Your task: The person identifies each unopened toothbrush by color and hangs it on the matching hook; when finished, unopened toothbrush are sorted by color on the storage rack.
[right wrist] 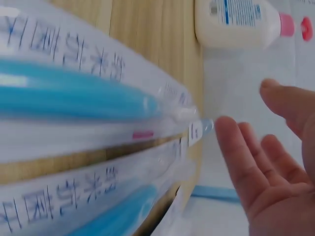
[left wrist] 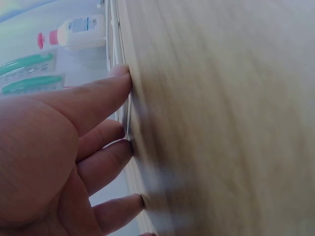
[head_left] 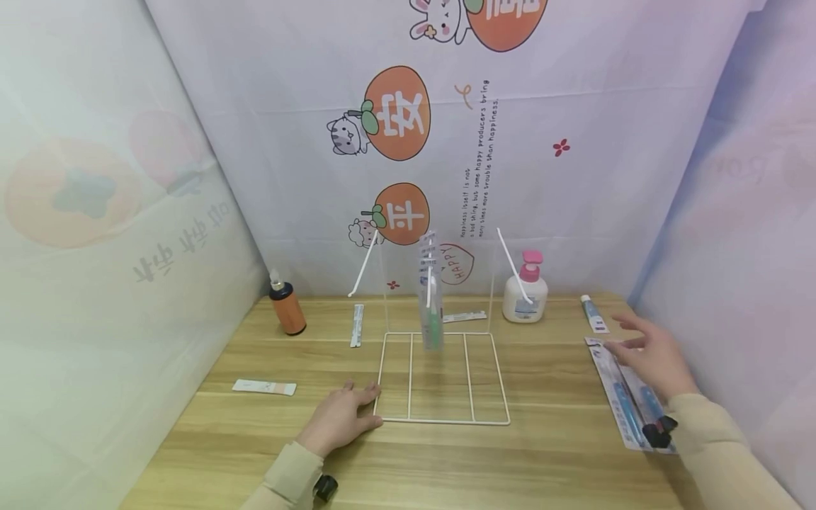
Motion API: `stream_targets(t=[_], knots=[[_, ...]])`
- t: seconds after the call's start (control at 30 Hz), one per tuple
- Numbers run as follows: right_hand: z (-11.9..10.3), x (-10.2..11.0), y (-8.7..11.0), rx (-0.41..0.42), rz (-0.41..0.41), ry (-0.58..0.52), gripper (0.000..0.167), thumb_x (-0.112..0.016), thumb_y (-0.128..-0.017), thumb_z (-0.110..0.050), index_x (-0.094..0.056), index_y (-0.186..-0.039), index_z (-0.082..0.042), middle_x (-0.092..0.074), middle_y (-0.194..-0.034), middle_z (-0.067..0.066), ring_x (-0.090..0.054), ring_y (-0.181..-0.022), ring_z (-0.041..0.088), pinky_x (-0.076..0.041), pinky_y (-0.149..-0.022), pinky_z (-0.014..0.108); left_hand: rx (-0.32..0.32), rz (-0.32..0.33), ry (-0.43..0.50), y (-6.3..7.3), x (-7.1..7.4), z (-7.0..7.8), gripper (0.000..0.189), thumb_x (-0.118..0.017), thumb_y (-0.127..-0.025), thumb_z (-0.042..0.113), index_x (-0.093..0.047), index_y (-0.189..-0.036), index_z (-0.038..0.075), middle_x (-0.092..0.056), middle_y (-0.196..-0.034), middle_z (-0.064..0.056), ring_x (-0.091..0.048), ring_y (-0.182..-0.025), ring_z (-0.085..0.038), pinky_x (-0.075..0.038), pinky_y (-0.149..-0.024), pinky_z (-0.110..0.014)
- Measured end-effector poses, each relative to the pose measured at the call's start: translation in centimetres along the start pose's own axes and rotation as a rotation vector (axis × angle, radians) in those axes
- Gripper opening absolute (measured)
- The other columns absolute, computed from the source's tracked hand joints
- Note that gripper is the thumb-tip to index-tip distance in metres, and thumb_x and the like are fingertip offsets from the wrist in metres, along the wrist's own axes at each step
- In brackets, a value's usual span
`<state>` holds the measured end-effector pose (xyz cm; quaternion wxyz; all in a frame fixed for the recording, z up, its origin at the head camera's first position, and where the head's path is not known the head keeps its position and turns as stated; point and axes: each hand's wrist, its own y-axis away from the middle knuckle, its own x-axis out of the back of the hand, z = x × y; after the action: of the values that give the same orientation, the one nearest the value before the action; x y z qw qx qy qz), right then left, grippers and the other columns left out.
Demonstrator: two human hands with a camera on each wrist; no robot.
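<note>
My left hand (head_left: 342, 418) rests at the front left corner of a white wire rack (head_left: 440, 423), fingertips on the wooden tabletop and touching the wire. Toothbrush packs (head_left: 431, 312) with green handles hang from the rack's middle hook; the left wrist view shows them as well. At the right, my right hand (head_left: 656, 358) hovers over blue toothbrush packs (head_left: 621, 397) lying flat, with thumb and fingers apart and nothing between them. Just beyond its fingertips lies a small toothpaste tube (head_left: 594, 314). In the right wrist view, two blue toothbrushes (right wrist: 74, 93) show in their clear packaging.
A white pump bottle (head_left: 525, 297) with a pink top stands behind the rack's right side. An orange-and-black bottle (head_left: 288, 308) is at the back left. Thin sachets (head_left: 264, 387) lie around the rack. Printed cloth (head_left: 287, 163) walls the table in.
</note>
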<state>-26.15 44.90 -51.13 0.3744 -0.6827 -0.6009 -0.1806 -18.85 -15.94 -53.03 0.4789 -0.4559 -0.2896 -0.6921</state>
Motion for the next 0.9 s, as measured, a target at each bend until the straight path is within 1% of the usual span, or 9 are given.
stream_targets(t=[0.07,0.13,0.23,0.33,0.47,0.53,0.6,0.7,0.9], knots=[[1.1,0.2,0.0,-0.024,-0.060,-0.061,0.074,-0.081,-0.101,-0.028,-0.046,-0.160,0.000,-0.048,-0.148,0.042,-0.070,-0.105,0.052,-0.064,-0.066,0.033,-0.001,0.000,0.005,0.0,0.1,0.0,0.064,-0.081,-0.096,0.043,-0.066,-0.149,0.009,-0.061,-0.153,-0.008,-0.047,-0.142,-0.060,-0.042,-0.109,-0.077],[1.9,0.4,0.0,-0.054,-0.109,-0.097,0.075,-0.081,-0.101,-0.028,-0.045,-0.160,0.002,-0.047,-0.147,0.043,-0.069,-0.107,0.051,-0.065,-0.069,0.032,-0.002,-0.002,0.012,0.0,0.1,0.0,0.064,-0.081,-0.097,0.043,-0.065,-0.149,0.009,-0.061,-0.153,-0.008,-0.046,-0.142,-0.060,-0.041,-0.111,-0.076],[2.7,0.6,0.1,-0.089,-0.159,-0.086,0.074,-0.081,-0.100,-0.031,-0.049,-0.157,0.004,-0.051,-0.145,0.042,-0.067,-0.111,0.047,-0.064,-0.071,0.031,-0.008,-0.008,0.017,0.0,0.2,0.1,0.065,-0.080,-0.097,0.043,-0.065,-0.150,0.009,-0.060,-0.153,-0.008,-0.046,-0.142,-0.061,-0.039,-0.112,-0.077],[3.0,0.7,0.1,-0.108,-0.175,-0.008,0.071,-0.081,-0.100,-0.039,-0.056,-0.153,0.001,-0.059,-0.142,0.038,-0.067,-0.111,0.044,-0.059,-0.072,0.031,-0.013,-0.011,0.019,0.0,0.1,0.1,0.065,-0.081,-0.096,0.043,-0.065,-0.149,0.009,-0.061,-0.153,-0.008,-0.047,-0.142,-0.062,-0.040,-0.111,-0.077],[2.8,0.8,-0.2,-0.107,-0.198,0.053,0.069,-0.080,-0.100,-0.043,-0.060,-0.151,-0.001,-0.062,-0.140,0.035,-0.067,-0.112,0.045,-0.054,-0.076,0.034,-0.016,-0.009,0.014,0.1,0.1,0.1,0.065,-0.081,-0.096,0.042,-0.065,-0.149,0.008,-0.061,-0.153,-0.009,-0.047,-0.141,-0.062,-0.040,-0.111,-0.077],[2.8,0.8,-0.2,-0.098,-0.219,0.064,0.068,-0.080,-0.099,-0.043,-0.061,-0.150,-0.002,-0.063,-0.139,0.034,-0.068,-0.109,0.042,-0.053,-0.076,0.035,-0.020,-0.006,0.011,0.0,0.1,0.2,0.064,-0.081,-0.096,0.042,-0.065,-0.149,0.008,-0.062,-0.152,-0.009,-0.047,-0.141,-0.062,-0.041,-0.111,-0.077],[3.0,0.8,-0.2,-0.091,-0.230,0.083,0.067,-0.081,-0.098,-0.043,-0.063,-0.148,-0.003,-0.065,-0.136,0.033,-0.069,-0.104,0.036,-0.053,-0.074,0.035,-0.020,-0.005,0.010,0.0,0.1,0.2,0.064,-0.081,-0.096,0.041,-0.065,-0.149,0.008,-0.062,-0.152,-0.009,-0.047,-0.141,-0.061,-0.041,-0.110,-0.077],[3.2,0.5,-0.1,-0.088,-0.233,0.101,0.067,-0.083,-0.096,-0.045,-0.065,-0.146,-0.004,-0.068,-0.134,0.030,-0.067,-0.099,0.028,-0.053,-0.072,0.034,-0.021,-0.005,0.011,-0.1,0.1,0.3,0.064,-0.082,-0.096,0.042,-0.066,-0.149,0.009,-0.062,-0.152,-0.008,-0.048,-0.141,-0.061,-0.041,-0.110,-0.077],[3.2,-0.2,-0.2,-0.085,-0.229,0.108,0.069,-0.086,-0.093,-0.045,-0.067,-0.144,-0.004,-0.069,-0.134,0.027,-0.066,-0.099,0.029,-0.050,-0.073,0.034,-0.006,-0.010,0.012,0.1,0.2,0.3,0.065,-0.082,-0.096,0.043,-0.065,-0.149,0.009,-0.061,-0.153,-0.008,-0.047,-0.143,-0.060,-0.041,-0.111,-0.076]])
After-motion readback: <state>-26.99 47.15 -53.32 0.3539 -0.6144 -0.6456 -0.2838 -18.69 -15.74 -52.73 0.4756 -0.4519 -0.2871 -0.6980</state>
